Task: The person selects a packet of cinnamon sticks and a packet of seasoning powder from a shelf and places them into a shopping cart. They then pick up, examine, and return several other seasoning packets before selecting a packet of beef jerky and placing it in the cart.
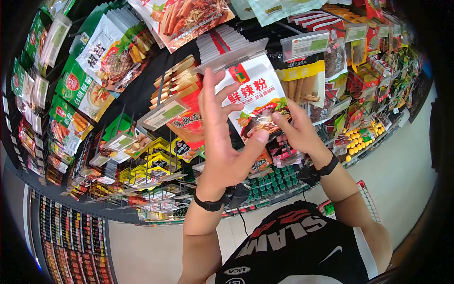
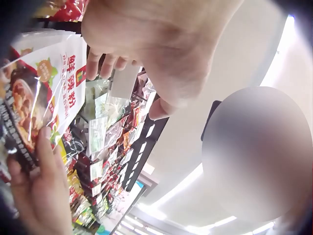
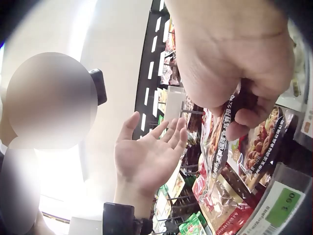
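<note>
In the head view, a white and red seasoning packet (image 1: 257,71) with red Chinese print and a food picture hangs at the front of a hook row. My right hand (image 1: 301,130) pinches its lower right corner between thumb and fingers; the right wrist view shows the fingers curled over the packet's dark-printed bottom edge (image 3: 226,132). Beside the packet's left edge, my left hand (image 1: 222,135) is raised with fingers extended and holds nothing. Its fingertips overlap the packet in the head view. The left wrist view shows the left palm (image 2: 156,44) close to the packet face (image 2: 66,98).
Hooks of hanging spice packets surround the hands, including a green packet (image 1: 78,87) and a red packet (image 1: 189,118). Price tag holders (image 1: 165,116) jut out from the rack. Green-capped bottles (image 1: 272,184) stand low down. A shopping cart (image 1: 369,203) is at the right.
</note>
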Available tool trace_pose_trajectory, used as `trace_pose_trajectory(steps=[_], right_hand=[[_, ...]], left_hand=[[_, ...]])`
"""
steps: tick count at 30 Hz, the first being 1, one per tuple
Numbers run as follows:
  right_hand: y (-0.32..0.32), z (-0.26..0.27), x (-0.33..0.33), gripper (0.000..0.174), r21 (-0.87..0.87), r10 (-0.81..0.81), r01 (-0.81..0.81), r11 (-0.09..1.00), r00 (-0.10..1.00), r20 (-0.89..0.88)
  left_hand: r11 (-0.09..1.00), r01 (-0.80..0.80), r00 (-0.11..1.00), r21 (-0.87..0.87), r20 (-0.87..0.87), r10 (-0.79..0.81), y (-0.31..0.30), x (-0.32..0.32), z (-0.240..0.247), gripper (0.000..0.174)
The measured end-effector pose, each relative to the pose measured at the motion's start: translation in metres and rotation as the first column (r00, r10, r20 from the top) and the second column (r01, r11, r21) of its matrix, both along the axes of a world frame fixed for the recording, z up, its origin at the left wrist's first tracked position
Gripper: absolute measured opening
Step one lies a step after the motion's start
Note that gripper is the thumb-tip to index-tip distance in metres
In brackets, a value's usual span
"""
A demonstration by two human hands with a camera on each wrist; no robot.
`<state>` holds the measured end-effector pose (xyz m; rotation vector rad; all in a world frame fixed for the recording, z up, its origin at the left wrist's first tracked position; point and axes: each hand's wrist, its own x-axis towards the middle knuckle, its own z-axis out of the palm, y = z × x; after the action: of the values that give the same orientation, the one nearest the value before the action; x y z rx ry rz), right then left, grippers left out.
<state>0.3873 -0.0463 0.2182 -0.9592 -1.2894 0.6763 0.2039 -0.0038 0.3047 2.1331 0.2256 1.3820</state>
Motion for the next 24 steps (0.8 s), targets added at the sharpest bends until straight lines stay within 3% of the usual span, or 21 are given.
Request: trace_pose_trajectory(steps=[5, 13, 16, 19, 20, 24], right_hand=[[-0.003, 0.003, -0.002, 0.038, -0.060, 0.000, -0.002, 0.998, 1.000, -0.027], [0.004, 0.000, -0.006, 0.035, 0.013, -0.028, 0.028, 1.000, 0.999, -0.018], [0.005, -0.002, -0.008, 0.034, 0.009, -0.040, 0.040, 0.999, 0.999, -0.037], [0.005, -0.009, -0.005, 0.036, -0.022, 0.003, -0.006, 1.000, 0.994, -0.114], [0.006, -0.012, -0.005, 0.038, -0.031, 0.022, -0.027, 0.999, 0.989, -0.149], [0.008, -0.025, -0.014, 0.053, 0.184, 0.045, 0.018, 0.983, 0.943, -0.328]], left_hand=[[0.997, -0.025, 0.999, 0.067, -0.042, 0.028, 0.004, -0.005, -0.002, 0.107], [0.997, -0.042, 0.994, 0.061, -0.097, 0.047, -0.002, -0.015, -0.004, 0.109], [0.933, -0.181, 0.936, 0.311, -0.238, 0.261, -0.010, -0.011, -0.011, 0.102], [0.873, -0.154, 0.849, 0.463, -0.390, 0.356, -0.006, -0.007, -0.020, 0.091], [0.843, -0.199, 0.817, 0.501, -0.391, 0.425, -0.009, -0.004, -0.021, 0.076], [0.717, -0.296, 0.718, 0.631, -0.349, 0.603, 0.003, 0.000, -0.030, 0.067]])
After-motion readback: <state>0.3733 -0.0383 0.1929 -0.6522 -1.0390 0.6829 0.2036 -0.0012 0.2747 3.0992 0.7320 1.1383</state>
